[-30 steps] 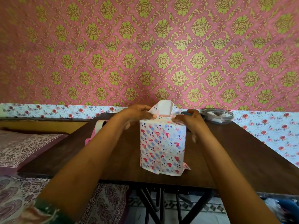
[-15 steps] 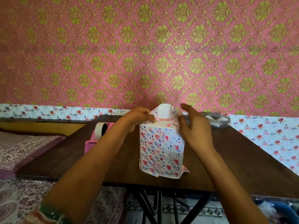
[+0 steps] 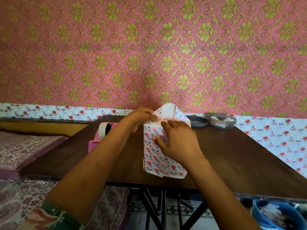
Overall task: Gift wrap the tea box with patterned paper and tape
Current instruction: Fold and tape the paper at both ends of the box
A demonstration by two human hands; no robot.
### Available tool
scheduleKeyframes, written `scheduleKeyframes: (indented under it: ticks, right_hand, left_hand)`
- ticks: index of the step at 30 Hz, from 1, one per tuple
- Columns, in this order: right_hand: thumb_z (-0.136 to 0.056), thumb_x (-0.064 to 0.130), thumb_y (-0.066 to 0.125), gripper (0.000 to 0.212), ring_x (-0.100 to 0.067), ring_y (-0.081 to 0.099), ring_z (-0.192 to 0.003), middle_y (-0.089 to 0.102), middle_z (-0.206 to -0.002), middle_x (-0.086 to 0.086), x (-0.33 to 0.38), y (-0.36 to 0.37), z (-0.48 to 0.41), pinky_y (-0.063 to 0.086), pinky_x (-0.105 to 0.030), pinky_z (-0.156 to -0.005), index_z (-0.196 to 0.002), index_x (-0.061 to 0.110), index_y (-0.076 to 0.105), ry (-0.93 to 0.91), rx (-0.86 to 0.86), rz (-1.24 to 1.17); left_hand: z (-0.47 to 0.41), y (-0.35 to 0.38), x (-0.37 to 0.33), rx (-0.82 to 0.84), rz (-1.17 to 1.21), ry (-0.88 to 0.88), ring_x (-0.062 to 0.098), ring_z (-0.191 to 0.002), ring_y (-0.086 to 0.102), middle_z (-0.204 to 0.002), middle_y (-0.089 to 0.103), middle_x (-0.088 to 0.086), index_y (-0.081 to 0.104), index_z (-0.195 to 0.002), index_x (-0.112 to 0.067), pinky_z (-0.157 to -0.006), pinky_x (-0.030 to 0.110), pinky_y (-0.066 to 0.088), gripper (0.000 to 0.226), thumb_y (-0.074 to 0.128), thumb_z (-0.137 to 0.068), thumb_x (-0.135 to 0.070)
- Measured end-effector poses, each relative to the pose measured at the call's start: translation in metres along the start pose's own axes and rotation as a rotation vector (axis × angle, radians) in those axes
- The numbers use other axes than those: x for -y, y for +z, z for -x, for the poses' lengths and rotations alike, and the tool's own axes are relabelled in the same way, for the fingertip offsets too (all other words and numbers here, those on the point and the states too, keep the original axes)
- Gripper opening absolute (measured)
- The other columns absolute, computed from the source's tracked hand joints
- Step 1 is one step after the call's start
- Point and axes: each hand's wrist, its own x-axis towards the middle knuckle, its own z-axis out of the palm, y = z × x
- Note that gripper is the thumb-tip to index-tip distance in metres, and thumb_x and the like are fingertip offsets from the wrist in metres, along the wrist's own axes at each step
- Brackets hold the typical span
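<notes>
The tea box [image 3: 159, 161], covered in patterned paper [image 3: 153, 147], stands upright close to the near edge of the bench [image 3: 232, 160], about midway along it. The right hand [image 3: 179, 141] lies flat on the box's near face, its grip spread, fingers straight and pressing the paper. At the box's top left corner the left hand [image 3: 141, 116] pinches a paper fold. A flap [image 3: 167, 112] stands up above the box, white side showing. A pink tape dispenser [image 3: 94, 143] sits at the left edge. A clear round tub [image 3: 222, 120] and a lid [image 3: 198, 122] lie along the far edge.
</notes>
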Motion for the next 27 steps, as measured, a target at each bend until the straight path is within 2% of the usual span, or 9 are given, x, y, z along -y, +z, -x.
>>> scheduleKeyframes:
  ticks: [3,5,10,13,15,17,20,22,27]
  right_hand:
    - [-0.093,0.055,0.033,0.061,-0.022,0.039,-0.130,0.043,-0.143,-0.005,0.000,0.003,-0.001,0.028,-0.031,-0.108,-0.140,0.016,0.035,0.002,-0.004,-0.011]
    - [-0.092,0.058,0.032,0.063,-0.021,0.041,-0.129,0.042,-0.144,-0.004,-0.001,0.003,-0.001,0.031,-0.031,-0.106,-0.141,0.018,0.034,0.010,0.001,-0.024]
    - [-0.092,0.059,0.034,0.063,-0.021,0.043,-0.128,0.044,-0.143,-0.003,0.001,0.004,-0.002,0.034,-0.030,-0.103,-0.140,0.018,0.037,0.036,-0.021,-0.029]
    - [-0.091,0.059,0.034,0.062,-0.021,0.047,-0.124,0.047,-0.140,-0.002,0.000,0.002,-0.004,0.038,-0.031,-0.099,-0.137,0.019,0.041,0.059,-0.022,-0.036]
    - [-0.091,0.059,0.033,0.062,-0.021,0.047,-0.125,0.046,-0.142,-0.002,0.001,0.001,-0.005,0.038,-0.032,-0.100,-0.138,0.019,0.040,0.066,-0.015,-0.036]
    - [-0.091,0.059,0.033,0.063,-0.021,0.044,-0.128,0.042,-0.144,-0.001,0.002,0.001,-0.005,0.036,-0.033,-0.103,-0.140,0.020,0.037,0.075,-0.003,-0.037]
    - [-0.091,0.060,0.032,0.064,-0.022,0.043,-0.129,0.041,-0.146,-0.001,0.004,0.001,-0.005,0.035,-0.034,-0.105,-0.141,0.020,0.036,0.079,-0.004,-0.042]
    - [-0.091,0.060,0.033,0.064,-0.022,0.042,-0.130,0.041,-0.146,-0.001,0.003,0.001,-0.004,0.034,-0.035,-0.106,-0.141,0.020,0.036,0.084,-0.009,-0.047]
    - [-0.090,0.061,0.033,0.064,-0.021,0.043,-0.129,0.041,-0.146,-0.001,0.003,0.003,-0.002,0.035,-0.034,-0.106,-0.140,0.020,0.037,0.077,-0.017,-0.047]
  left_hand:
    - [0.001,0.001,-0.002,-0.014,-0.005,-0.009,0.023,-0.093,0.062,-0.116,0.063,0.012,0.060,-0.117,-0.002,-0.067,0.023,0.048,0.033,0.064,-0.086,-0.013]
    - [0.004,0.001,-0.003,-0.022,-0.012,-0.016,0.024,-0.097,0.061,-0.116,0.063,0.012,0.059,-0.118,-0.003,-0.067,0.025,0.049,0.034,0.063,-0.086,-0.014]
    - [0.010,-0.003,0.007,-0.025,0.093,0.015,0.021,-0.107,0.055,-0.118,0.060,0.007,0.058,-0.120,-0.008,-0.089,0.036,0.045,0.036,0.053,-0.093,-0.031]
    - [0.014,-0.029,0.027,-0.130,0.168,-0.011,0.019,-0.098,0.056,-0.111,0.059,0.005,0.056,-0.118,-0.010,-0.076,0.032,0.049,0.039,0.044,-0.095,-0.040]
    - [0.016,-0.060,0.046,-0.255,0.046,-0.069,0.019,-0.081,0.055,-0.100,0.059,0.008,0.059,-0.107,-0.009,-0.065,0.028,0.048,0.031,0.051,-0.094,-0.036]
    - [0.018,-0.089,0.066,-0.336,-0.097,-0.202,0.022,-0.079,0.054,-0.096,0.059,0.014,0.059,-0.100,-0.003,-0.068,0.032,0.049,0.026,0.058,-0.091,-0.027]
    - [0.032,-0.115,0.089,-0.356,-0.239,-0.390,0.026,-0.077,0.056,-0.091,0.060,0.019,0.055,-0.103,0.006,-0.072,0.039,0.051,0.028,0.060,-0.089,-0.018]
    - [0.041,-0.115,0.098,-0.312,-0.187,-0.462,0.029,-0.081,0.056,-0.098,0.060,0.019,0.054,-0.112,0.004,-0.073,0.042,0.052,0.032,0.058,-0.091,-0.019]
    - [0.049,-0.098,0.101,-0.270,0.092,-0.487,0.038,-0.094,0.056,-0.108,0.050,0.019,0.040,-0.130,0.002,-0.039,0.038,0.050,0.044,0.049,-0.096,-0.024]
